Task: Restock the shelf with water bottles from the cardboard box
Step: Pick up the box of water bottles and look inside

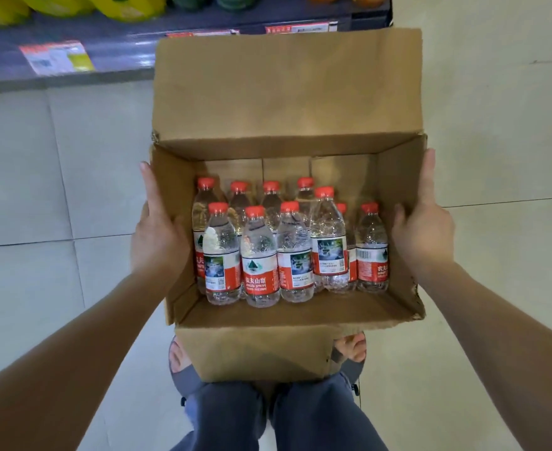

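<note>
You hold the cardboard box (287,92) in the middle of the frame, one hand on each side wall. Your left hand (157,236) grips the left wall with its thumb pointing up along the outside edge. Your right hand (426,232) grips the right wall the same way. Its thumb is up on the outside and its fingers (400,216) curl over the edge into the box.

The water bottles (260,255) stand up straight inside the box in two rows, close together. They have red caps and red and white labels. They sit toward the lower wall of the box. Some bare box bottom shows above them, and there is a small gap between the left wall and the first bottles.

The top of the box is open. The far flap stands up tall at the upper middle and hides part of the shelf (105,50) behind it. The near flap hangs down over your legs (317,418) and your feet (183,362).

The shelf runs across the upper left of the frame, with price tags (56,58) on its front edge and yellow packs (121,4) on it. Pale floor (496,125) tiles lie wide on the left and right of the box.
</note>
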{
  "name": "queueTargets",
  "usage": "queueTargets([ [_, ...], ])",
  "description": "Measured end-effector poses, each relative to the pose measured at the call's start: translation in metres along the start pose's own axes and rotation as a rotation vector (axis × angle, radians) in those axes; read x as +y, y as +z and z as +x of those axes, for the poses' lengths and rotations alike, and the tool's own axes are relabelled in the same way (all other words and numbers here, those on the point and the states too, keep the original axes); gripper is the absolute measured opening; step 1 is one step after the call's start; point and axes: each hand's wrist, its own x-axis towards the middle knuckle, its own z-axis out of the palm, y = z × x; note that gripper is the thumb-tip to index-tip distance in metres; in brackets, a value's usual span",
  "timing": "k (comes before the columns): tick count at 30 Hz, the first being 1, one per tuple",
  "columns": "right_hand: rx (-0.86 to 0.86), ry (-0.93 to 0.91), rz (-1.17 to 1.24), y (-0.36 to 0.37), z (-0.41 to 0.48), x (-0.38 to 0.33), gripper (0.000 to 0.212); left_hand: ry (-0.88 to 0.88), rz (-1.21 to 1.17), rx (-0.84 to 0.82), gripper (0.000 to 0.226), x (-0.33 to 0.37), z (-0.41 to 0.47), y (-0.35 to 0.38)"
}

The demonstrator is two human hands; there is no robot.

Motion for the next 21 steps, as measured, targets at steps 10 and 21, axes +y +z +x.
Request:
queueTargets([
  [10,0.029,0.054,0.055,-0.007,-0.007,-0.003,0.086,-0.059,-0.254,0.017,0.089,-0.004,-0.013,-0.009],
  [21,0.055,0.047,0.116,-0.025,-0.045,-0.018,0.085,0.031,-0.225,0.063,0.088,-0.02,-0.035,-0.049],
])
